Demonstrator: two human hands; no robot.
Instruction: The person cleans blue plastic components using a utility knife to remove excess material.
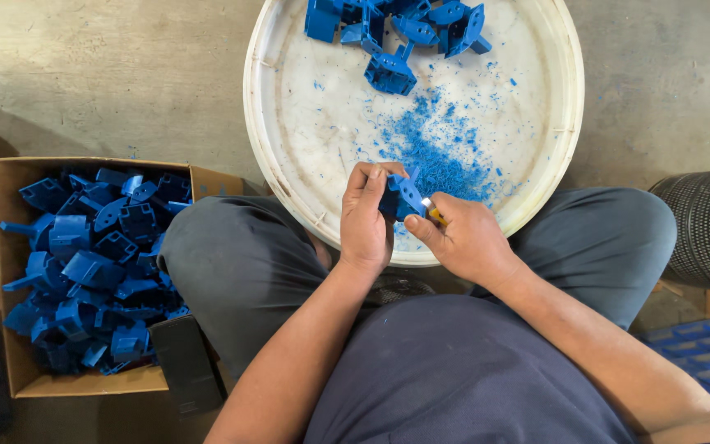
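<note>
left hand (365, 218) closed around blue plastic part (404, 196), held above near rim of white round tub (289, 164). right hand (463, 238) pinches small yellow-handled blade (432, 212), tip touching part. blue shavings (433, 152) scattered in tub just beyond hands; pile of blue parts (396, 33) at tub's far side. cardboard box (18, 271) full of more blue parts (92, 263) sits on floor beside person's left knee (232, 255). black perforated cylinder (704, 230) beside right knee.
</note>
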